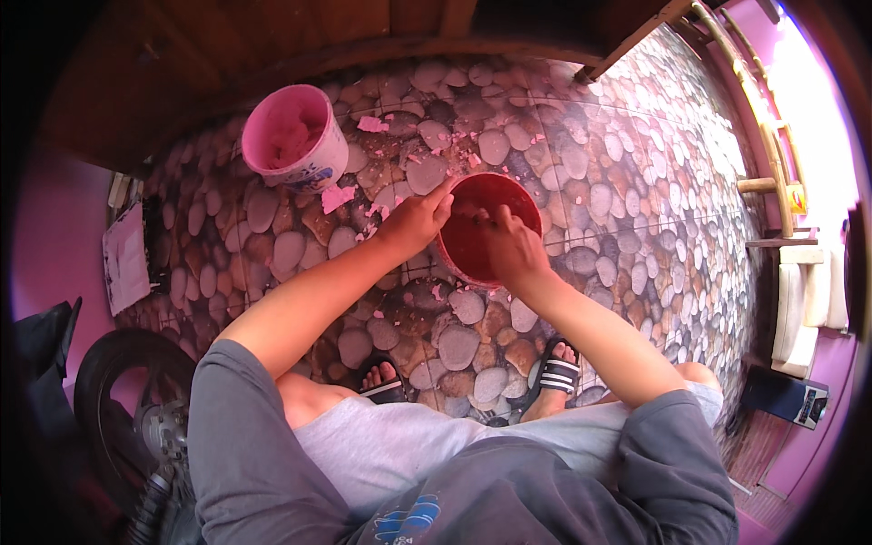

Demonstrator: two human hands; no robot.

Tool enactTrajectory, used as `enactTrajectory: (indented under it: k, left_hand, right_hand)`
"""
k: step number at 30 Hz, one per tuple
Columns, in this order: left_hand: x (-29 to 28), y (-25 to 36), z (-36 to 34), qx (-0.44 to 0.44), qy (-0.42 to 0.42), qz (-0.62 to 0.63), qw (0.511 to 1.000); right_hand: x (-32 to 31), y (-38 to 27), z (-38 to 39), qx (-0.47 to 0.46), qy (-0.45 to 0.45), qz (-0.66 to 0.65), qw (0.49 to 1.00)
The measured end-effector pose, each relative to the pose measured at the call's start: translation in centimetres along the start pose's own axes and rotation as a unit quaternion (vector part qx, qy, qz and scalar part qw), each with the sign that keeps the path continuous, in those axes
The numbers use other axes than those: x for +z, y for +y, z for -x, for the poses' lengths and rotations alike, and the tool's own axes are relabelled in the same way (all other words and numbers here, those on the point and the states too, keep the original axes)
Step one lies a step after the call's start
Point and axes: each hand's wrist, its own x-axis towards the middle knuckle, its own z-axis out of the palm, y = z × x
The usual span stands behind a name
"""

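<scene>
Down by the sandalled feet [472, 377], the right hand [510, 245] dips inside the red bucket [486, 227], grip unclear. The left hand [416, 221] clutches its rim. Bucket stands upright on the pebble floor [618, 182], mouth up. Beyond sits a pink bucket [292, 138].

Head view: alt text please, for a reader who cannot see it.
Seen from above, a squatting person has both hands at a red bowl on a pebble-patterned floor: left hand on its rim, right hand inside. A pink-smeared bucket stands to the upper left, pink scraps scattered near it.
</scene>
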Motion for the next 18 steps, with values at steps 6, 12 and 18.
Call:
enactTrajectory:
  k: [6, 12, 18]
  left_hand:
    - [0.0, -0.7, 0.0, 0.031, 0.030, 0.009, 0.999]
    - [0.2, -0.4, 0.2, 0.027, 0.022, -0.016, 0.999]
    - [-0.3, -0.1, 0.1, 0.005, 0.015, -0.010, 1.000]
  right_hand:
    - [-2.4, -1.0, 0.5, 0.000, 0.004, -0.003, 1.000]
    - [0.0, -0.6, -0.5, 0.007, -0.008, 0.016, 1.000]
    - [-2.8, -1.3, 0.7, 0.023, 0.025, 0.017, 0.999]
